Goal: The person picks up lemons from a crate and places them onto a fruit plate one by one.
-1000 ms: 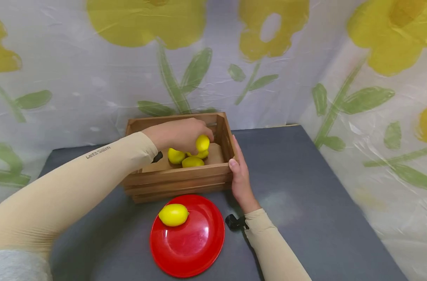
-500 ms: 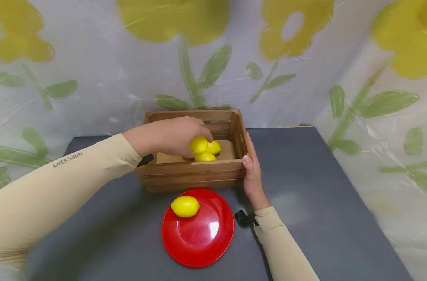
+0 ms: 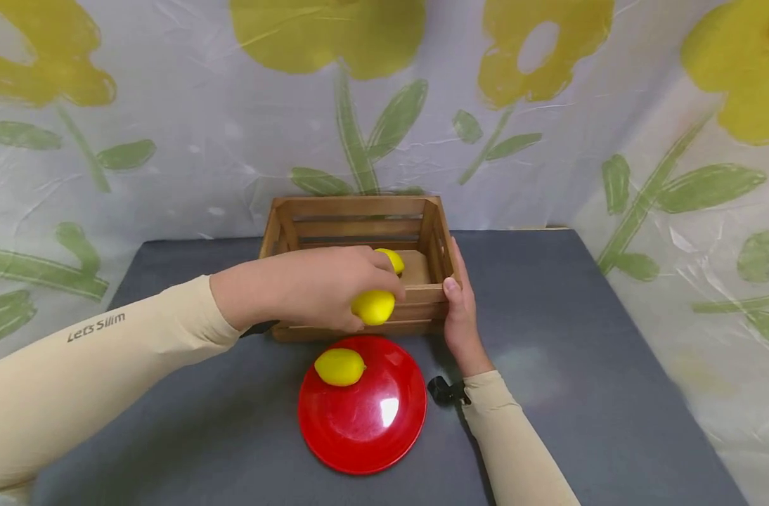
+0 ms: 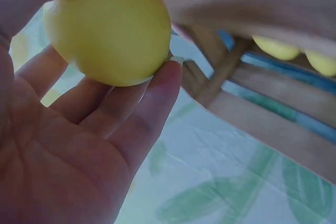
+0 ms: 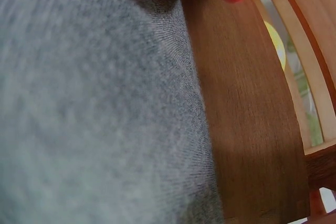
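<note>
My left hand [image 3: 321, 284] pinches a lemon [image 3: 373, 307] between thumb and fingertips, in front of the front slats of a wooden crate [image 3: 359, 206]. The left wrist view shows the same lemon [image 4: 113, 30] against the fingertips, the palm below it. Another lemon [image 3: 391, 260] shows inside the crate, partly hidden by the hand; the left wrist view has two lemons [image 4: 275, 47] there. My right hand [image 3: 463, 320] rests along the crate's right side, fingers straight and thumb on the front corner. One lemon [image 3: 339, 367] lies on the upper left of a red plate [image 3: 365, 450].
The plate sits on a dark grey table [image 3: 549, 365], right before the crate. Behind stands a pale sheet [image 3: 233, 140] painted with yellow flowers; it continues on the right. A black wrist camera [image 3: 444, 390] sits beside the plate's right edge.
My left hand has lifted a lemon out of the crate and brought it over the front rim toward the plate. The right hand stays at the crate's side. The head view has shifted left.
</note>
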`<action>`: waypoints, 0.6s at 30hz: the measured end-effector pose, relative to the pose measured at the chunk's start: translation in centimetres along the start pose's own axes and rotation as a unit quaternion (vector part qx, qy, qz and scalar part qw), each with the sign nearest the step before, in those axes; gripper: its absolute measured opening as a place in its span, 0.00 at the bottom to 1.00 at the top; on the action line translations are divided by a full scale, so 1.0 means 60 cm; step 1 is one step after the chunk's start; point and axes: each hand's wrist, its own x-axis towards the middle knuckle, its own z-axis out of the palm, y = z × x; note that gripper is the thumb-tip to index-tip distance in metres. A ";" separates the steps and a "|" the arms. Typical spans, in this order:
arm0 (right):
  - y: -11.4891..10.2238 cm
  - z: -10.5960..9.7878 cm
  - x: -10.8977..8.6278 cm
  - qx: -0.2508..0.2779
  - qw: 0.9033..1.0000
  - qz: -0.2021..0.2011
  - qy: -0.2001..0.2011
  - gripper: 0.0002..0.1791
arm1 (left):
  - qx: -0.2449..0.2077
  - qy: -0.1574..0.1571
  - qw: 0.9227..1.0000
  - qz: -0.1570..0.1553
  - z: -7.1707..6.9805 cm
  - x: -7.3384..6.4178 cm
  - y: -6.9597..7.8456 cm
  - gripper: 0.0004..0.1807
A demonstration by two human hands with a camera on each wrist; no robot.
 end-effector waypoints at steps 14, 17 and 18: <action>0.001 0.000 0.002 0.001 1.000 -0.003 -0.007 0.39 | -0.009 -0.054 0.999 0.000 0.078 0.013 0.021 0.31; 0.002 0.000 0.001 0.003 1.000 -0.004 -0.006 0.40 | -0.008 -0.058 0.998 -0.003 0.102 0.017 0.018 0.33; 0.003 0.000 0.001 0.005 1.000 -0.004 -0.006 0.40 | -0.008 -0.058 0.998 -0.001 0.111 0.019 0.017 0.33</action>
